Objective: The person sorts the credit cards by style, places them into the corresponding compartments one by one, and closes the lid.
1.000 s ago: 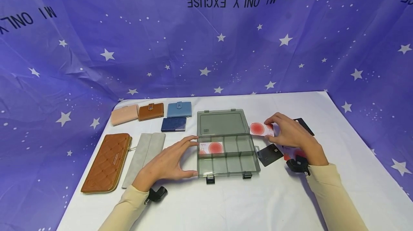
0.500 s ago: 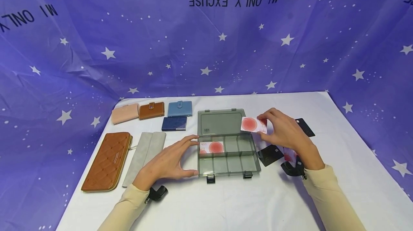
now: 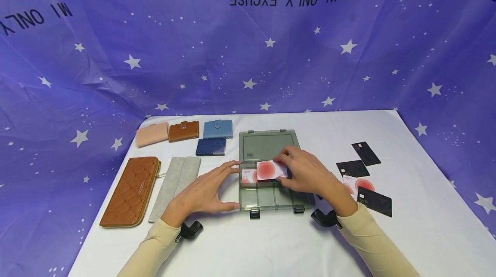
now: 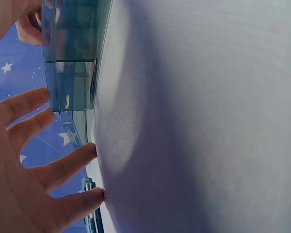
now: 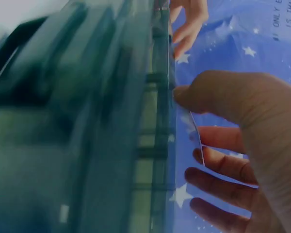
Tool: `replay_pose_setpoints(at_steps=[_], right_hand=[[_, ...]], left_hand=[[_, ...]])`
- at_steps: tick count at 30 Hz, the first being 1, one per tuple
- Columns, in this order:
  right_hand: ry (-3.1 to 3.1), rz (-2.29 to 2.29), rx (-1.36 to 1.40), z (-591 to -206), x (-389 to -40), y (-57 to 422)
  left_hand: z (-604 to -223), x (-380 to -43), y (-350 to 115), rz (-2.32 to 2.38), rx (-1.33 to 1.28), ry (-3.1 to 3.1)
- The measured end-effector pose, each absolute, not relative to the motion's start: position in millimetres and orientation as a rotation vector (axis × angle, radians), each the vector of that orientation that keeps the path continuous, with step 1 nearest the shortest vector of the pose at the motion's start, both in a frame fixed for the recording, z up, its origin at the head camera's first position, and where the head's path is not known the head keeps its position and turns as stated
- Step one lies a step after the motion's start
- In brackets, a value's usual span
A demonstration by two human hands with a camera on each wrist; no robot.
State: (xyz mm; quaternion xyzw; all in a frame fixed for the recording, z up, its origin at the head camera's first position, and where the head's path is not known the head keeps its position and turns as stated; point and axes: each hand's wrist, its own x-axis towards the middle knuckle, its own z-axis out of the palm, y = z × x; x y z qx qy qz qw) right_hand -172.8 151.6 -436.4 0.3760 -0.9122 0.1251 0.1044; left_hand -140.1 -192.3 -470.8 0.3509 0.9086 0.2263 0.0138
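A grey-green translucent compartment box (image 3: 266,208) lies on the white table with its lid (image 3: 265,144) folded back. My right hand (image 3: 310,173) pinches a white card with a red circle (image 3: 266,169) between thumb and fingers, over the back row of compartments. Under its left edge, a similar red-and-white card (image 3: 247,176) shows in the back left compartment, partly covered. At the box's left side rests my left hand (image 3: 203,192), fingers spread; in the left wrist view its fingertips (image 4: 44,114) touch the box wall (image 4: 70,104).
Right of the box lie black cards (image 3: 374,201) and another red-and-white card (image 3: 364,183). On the left are a brown zip wallet (image 3: 129,191), a grey wallet (image 3: 174,184), and pink (image 3: 152,135), brown (image 3: 184,131), light blue (image 3: 218,129) and navy (image 3: 211,147) cases.
My right hand has carried the card leftward from beside the lid to over the back compartments. The black cards at right are uncovered now. My left hand has stayed at the box.
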Motion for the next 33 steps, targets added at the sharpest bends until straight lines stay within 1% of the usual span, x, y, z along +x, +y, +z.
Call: replay_pose_setpoints(at_steps=[6,13,23,28,33], right_hand=[[-2.683,0.371,1.165,-440,-173,139],[-2.634,0.395,1.225,-452,-177,128],[-2.569,0.421,1.259,-458,-180,124],[-2.624,0.439,1.214,-453,-181,133],[-2.666,0.446,1.083,-446,-186,162]], left_hand=[[-471,-140,-192,0.704,1.094,2.837],[-473,-141,-192,0.717,1.138,2.83],[-471,-140,-192,0.727,1.086,2.829],[-471,-140,-192,0.72,1.08,2.834],[-473,-140,-192,0.705,1.091,2.835]])
